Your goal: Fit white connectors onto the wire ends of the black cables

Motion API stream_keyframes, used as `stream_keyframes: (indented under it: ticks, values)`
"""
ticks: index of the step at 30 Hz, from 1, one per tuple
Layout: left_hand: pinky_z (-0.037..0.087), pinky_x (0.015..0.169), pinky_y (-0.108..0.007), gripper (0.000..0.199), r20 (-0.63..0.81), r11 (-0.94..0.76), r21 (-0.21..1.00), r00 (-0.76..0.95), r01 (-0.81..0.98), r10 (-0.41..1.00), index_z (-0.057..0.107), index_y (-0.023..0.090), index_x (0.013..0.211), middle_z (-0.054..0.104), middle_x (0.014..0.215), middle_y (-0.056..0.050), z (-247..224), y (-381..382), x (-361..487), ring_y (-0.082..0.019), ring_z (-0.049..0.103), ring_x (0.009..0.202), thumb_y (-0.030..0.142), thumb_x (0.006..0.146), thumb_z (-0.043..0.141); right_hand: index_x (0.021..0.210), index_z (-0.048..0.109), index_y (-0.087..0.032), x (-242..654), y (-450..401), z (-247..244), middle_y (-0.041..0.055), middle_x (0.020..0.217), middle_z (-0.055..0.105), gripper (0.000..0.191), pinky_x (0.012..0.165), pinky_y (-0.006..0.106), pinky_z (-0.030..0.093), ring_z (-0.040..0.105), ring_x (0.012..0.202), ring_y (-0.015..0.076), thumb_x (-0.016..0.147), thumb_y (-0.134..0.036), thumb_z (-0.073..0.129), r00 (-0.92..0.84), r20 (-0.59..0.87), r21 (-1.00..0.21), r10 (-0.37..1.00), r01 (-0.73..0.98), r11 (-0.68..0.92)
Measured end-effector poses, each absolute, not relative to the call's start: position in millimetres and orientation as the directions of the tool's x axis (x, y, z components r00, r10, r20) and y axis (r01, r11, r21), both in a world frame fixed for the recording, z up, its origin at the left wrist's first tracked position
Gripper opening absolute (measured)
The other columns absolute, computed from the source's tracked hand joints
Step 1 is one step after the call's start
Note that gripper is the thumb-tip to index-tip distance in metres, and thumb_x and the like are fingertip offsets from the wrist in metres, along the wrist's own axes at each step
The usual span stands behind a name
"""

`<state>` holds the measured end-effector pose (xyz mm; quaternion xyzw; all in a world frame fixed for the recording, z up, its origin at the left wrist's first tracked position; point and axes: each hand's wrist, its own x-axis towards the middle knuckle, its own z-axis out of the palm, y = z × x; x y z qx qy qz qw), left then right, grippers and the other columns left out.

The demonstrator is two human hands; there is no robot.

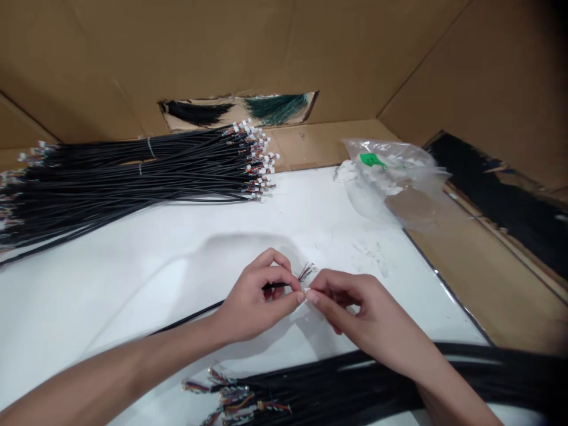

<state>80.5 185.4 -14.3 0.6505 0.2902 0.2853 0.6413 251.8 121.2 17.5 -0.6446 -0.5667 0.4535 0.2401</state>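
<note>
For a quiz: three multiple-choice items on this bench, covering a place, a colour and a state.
1. Where is the bundle of black cables?
A) Far side of the white sheet
B) In the plastic bag
C) Under the right hand

2. What colour is the label on the clear plastic bag?
A) Red
B) Green
C) Blue

3. What does the left hand do?
A) Lies open
B) Pinches a black cable
C) Grips the bag

1 A, lying beyond the hands.
2 B, green on the bag.
3 B, fingers closed on it.
</note>
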Motion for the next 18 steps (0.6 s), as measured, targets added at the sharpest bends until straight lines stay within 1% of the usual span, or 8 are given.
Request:
stream_keyframes:
  ticks: [3,5,10,13,18]
  values:
    - [0.035,0.050,-0.017,0.008,-0.011,0.010,1.000,0.660,0.004,0.751,0.065,0.011,0.072,0.047,0.089,0.000,-15.6,184.7,81.5,-0.001,0.039,0.054,0.017,0.077,0.067,0.071,0.060,-0.018,252.0,121.9,15.7,-0.0036,0.056,0.048,0.030,0.050,0.024,0.036,0.046,0.051,0.0113,0.087,-0.043,0.056,-0.049,-0.297,-0.820,0.954,0.525,-0.228]
    - [0.035,0.050,-0.018,0.004,-0.019,0.021,1.000,0.648,0.006,0.761,0.065,0.011,0.072,0.047,0.089,0.000,-16.6,184.4,81.9,-0.001,0.040,0.054,0.013,0.074,0.067,0.073,0.061,-0.018,251.7,123.0,14.6,-0.0041,0.055,0.046,0.031,0.050,0.024,0.036,0.045,0.051,0.0115,0.088,-0.044,0.054,-0.051,-0.290,-0.823,0.956,0.524,-0.221]
    - [0.035,0.053,-0.018,0.003,-0.045,0.053,0.999,0.638,0.007,0.769,0.066,0.011,0.074,0.047,0.091,-0.001,-17.7,184.8,81.9,-0.003,0.043,0.058,0.014,0.075,0.066,0.071,0.058,-0.018,251.3,122.0,11.0,-0.0040,0.055,0.044,0.034,0.049,0.023,0.034,0.042,0.051,0.0115,0.091,-0.044,0.048,-0.038,-0.257,-0.813,0.966,0.548,-0.195]
    - [0.035,0.054,-0.019,0.005,-0.042,0.046,0.999,0.635,0.010,0.771,0.066,0.011,0.074,0.047,0.090,-0.001,-16.9,185.4,81.6,-0.003,0.043,0.059,0.015,0.077,0.066,0.069,0.055,-0.018,251.1,119.1,8.4,-0.0033,0.056,0.045,0.034,0.048,0.022,0.032,0.040,0.053,0.0117,0.091,-0.043,0.047,-0.028,-0.202,-0.782,0.979,0.607,-0.144]
    - [0.035,0.054,-0.019,0.009,-0.047,0.051,0.999,0.642,0.013,0.765,0.065,0.011,0.074,0.045,0.091,-0.002,-16.8,185.1,81.0,-0.004,0.043,0.060,0.018,0.079,0.064,0.067,0.051,-0.019,249.0,117.8,5.5,-0.0024,0.055,0.048,0.034,0.050,0.023,0.033,0.043,0.051,0.0119,0.093,-0.039,0.044,-0.045,-0.100,-0.709,0.994,0.705,-0.039]
